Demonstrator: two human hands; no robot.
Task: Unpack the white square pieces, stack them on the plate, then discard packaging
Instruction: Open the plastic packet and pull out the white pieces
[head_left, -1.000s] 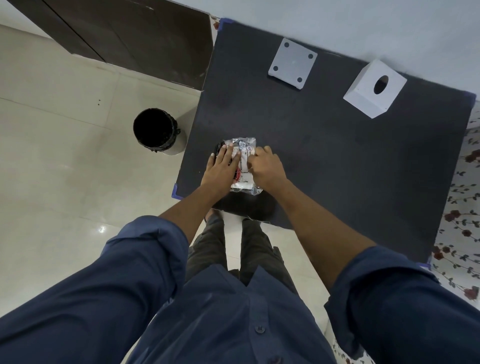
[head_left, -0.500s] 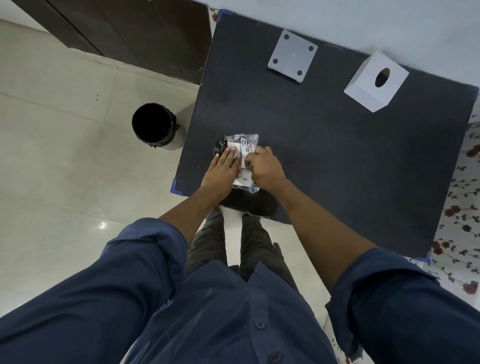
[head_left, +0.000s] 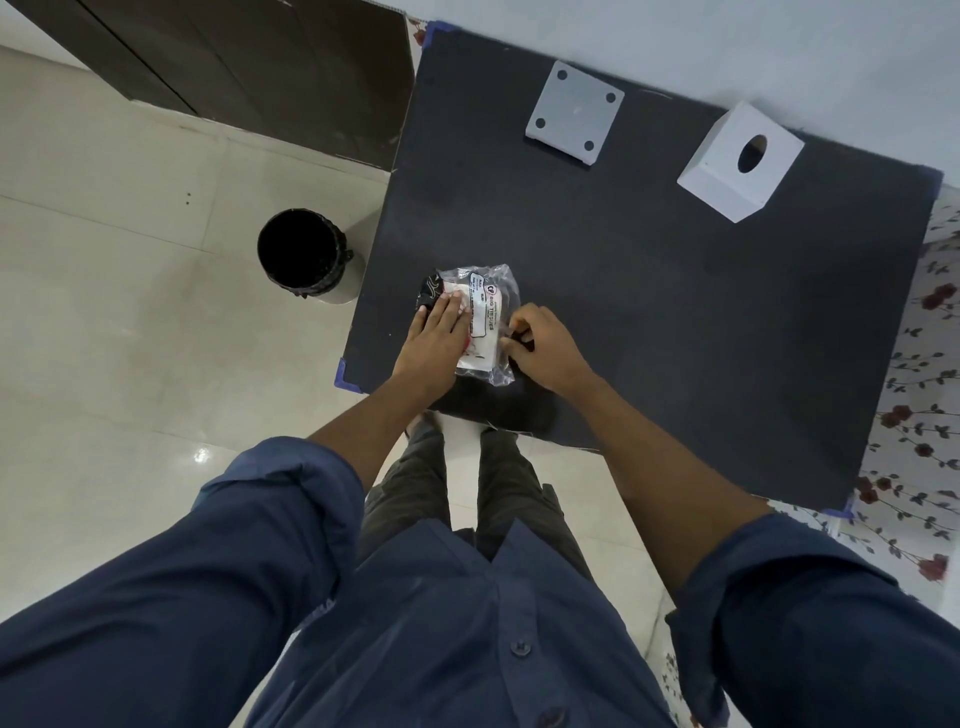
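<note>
A clear plastic packet of white tissues (head_left: 485, 306) lies near the front left of the black table (head_left: 649, 291). My left hand (head_left: 434, 338) lies flat on the packet's left side and presses it down. My right hand (head_left: 545, 345) pinches the plastic at the packet's right edge. The white pieces show through the wrap, inside it. A square grey plate (head_left: 574, 111) with a dark spot in each corner stands at the far side of the table, apart from both hands.
A white box (head_left: 740, 161) with an oval hole sits at the back right of the table. A black bin (head_left: 301, 254) stands on the tiled floor left of the table. Dark cabinet doors (head_left: 249, 73) run along the far left.
My right hand has slid off the packet's top to its right edge and now pinches the wrap. The left hand stays pressed on the packet.
</note>
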